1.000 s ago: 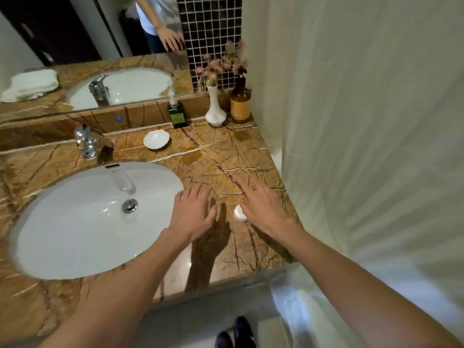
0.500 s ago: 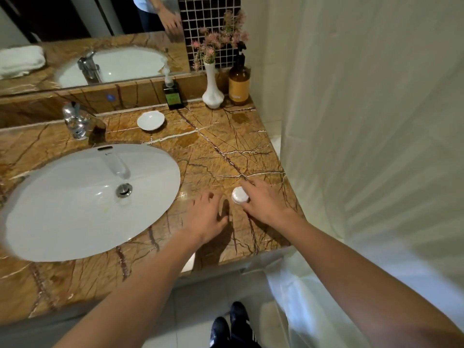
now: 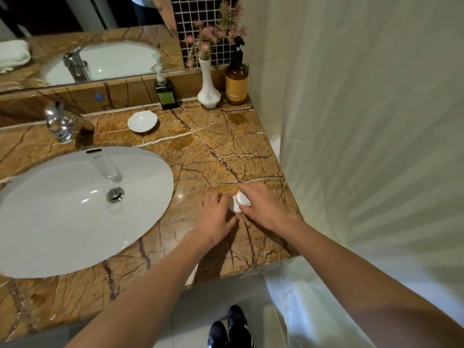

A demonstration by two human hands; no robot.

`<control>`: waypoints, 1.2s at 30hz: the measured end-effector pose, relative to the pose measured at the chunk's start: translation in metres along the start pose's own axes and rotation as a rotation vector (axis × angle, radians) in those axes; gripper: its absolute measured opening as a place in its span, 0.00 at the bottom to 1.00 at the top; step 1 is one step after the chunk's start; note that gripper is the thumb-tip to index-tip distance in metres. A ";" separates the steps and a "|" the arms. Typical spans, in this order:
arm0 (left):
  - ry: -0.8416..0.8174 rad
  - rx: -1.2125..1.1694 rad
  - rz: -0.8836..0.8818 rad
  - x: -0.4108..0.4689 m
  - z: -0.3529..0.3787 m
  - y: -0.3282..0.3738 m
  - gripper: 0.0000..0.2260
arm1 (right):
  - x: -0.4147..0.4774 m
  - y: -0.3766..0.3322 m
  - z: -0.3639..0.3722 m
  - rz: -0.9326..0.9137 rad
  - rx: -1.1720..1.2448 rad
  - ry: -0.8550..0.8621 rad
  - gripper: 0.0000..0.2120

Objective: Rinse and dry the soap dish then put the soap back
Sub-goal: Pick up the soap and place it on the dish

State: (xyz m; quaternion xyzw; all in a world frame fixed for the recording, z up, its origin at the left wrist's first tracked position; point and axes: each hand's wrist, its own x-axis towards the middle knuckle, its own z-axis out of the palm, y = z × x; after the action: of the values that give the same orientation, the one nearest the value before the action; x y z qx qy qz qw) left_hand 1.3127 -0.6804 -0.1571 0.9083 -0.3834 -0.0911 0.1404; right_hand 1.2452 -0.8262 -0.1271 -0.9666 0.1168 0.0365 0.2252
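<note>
A small round white soap (image 3: 240, 202) sits near the right front part of the brown marble counter (image 3: 213, 151). My right hand (image 3: 263, 207) has its fingers closed around the soap from the right. Just left of it, my left hand (image 3: 216, 217) rests with fingers apart, its fingertips close to the soap. The white shell-shaped soap dish (image 3: 142, 121) lies empty at the back of the counter, to the right of the faucet, well away from both hands.
A white oval sink (image 3: 75, 209) fills the counter's left side, with a chrome faucet (image 3: 59, 121) behind it. A dark pump bottle (image 3: 165, 94), a white flower vase (image 3: 208, 89) and an amber bottle (image 3: 236, 79) line the back. A shower curtain (image 3: 364, 121) hangs at right.
My right hand has closed on the soap and tilted it up off the counter. My left hand has moved in toward it. The view has shifted downward.
</note>
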 end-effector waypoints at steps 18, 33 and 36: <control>0.046 -0.070 0.040 0.026 0.005 0.012 0.23 | -0.003 0.029 -0.015 0.030 -0.025 0.069 0.26; 0.248 -0.130 -0.215 0.024 -0.117 -0.106 0.23 | 0.100 -0.070 -0.011 -0.245 -0.008 0.049 0.17; 0.274 -0.128 -0.248 0.023 -0.131 -0.130 0.23 | 0.124 -0.089 -0.008 -0.272 -0.017 0.045 0.18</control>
State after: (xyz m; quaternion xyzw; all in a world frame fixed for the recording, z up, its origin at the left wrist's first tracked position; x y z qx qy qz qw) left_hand 1.4521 -0.5862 -0.0773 0.9417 -0.2393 -0.0075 0.2364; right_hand 1.3871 -0.7776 -0.0975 -0.9760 -0.0107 -0.0149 0.2172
